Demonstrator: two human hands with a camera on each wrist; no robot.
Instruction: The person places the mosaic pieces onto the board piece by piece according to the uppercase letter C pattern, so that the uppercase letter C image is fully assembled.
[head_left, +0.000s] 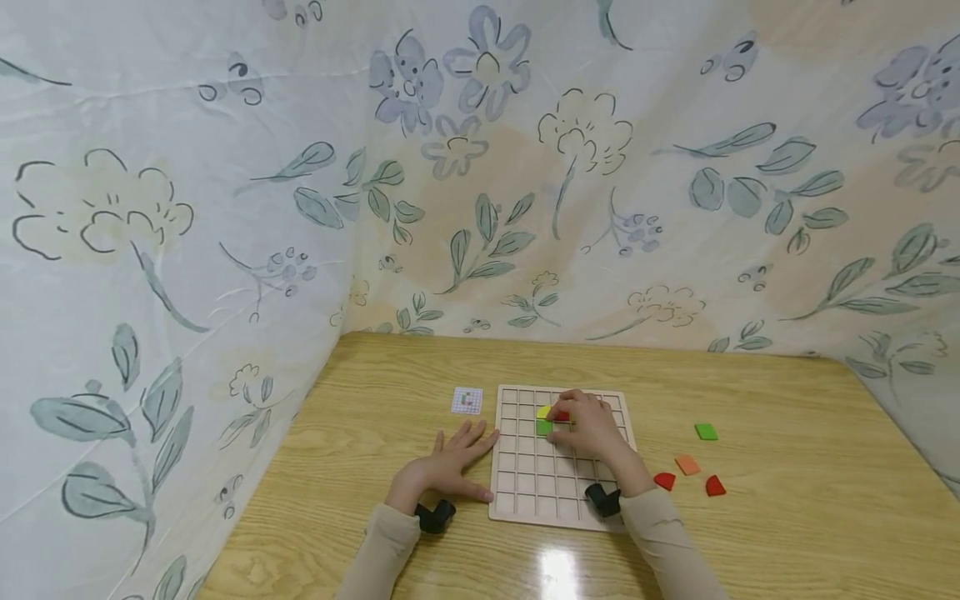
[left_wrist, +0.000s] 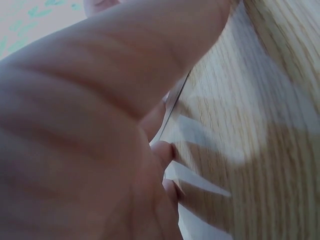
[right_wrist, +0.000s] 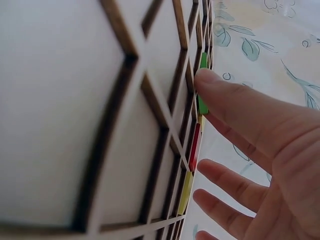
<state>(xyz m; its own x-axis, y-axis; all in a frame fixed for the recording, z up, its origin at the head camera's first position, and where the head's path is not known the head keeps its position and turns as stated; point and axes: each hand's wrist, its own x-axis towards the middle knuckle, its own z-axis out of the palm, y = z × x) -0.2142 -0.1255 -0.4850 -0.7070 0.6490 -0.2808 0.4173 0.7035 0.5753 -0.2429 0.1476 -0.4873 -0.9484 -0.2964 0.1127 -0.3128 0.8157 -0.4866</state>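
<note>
My right hand (head_left: 588, 425) is over the gridded wooden board (head_left: 525, 503), its thumb and index finger pinching a green square tile (head_left: 543, 427) at a cell. In the right wrist view the thumb covers part of that green tile (right_wrist: 203, 104), and the other fingers are spread. Beside it on the board lie a yellow piece (head_left: 543, 412) and a red piece (head_left: 562, 417), both partly hidden by the fingers. My left hand (head_left: 447, 465) rests with spread fingers at the board's left edge, thumb near the lower corner. The left palm (left_wrist: 85, 165) fills much of the left wrist view.
A small printed pattern card (head_left: 467, 401) lies left of the board's top. Right of the board are a loose green square (head_left: 706, 432), an orange piece (head_left: 687, 464) and two red rounded pieces (head_left: 715, 485). Floral cloth (head_left: 480, 208) hangs behind the wooden table (head_left: 795, 533).
</note>
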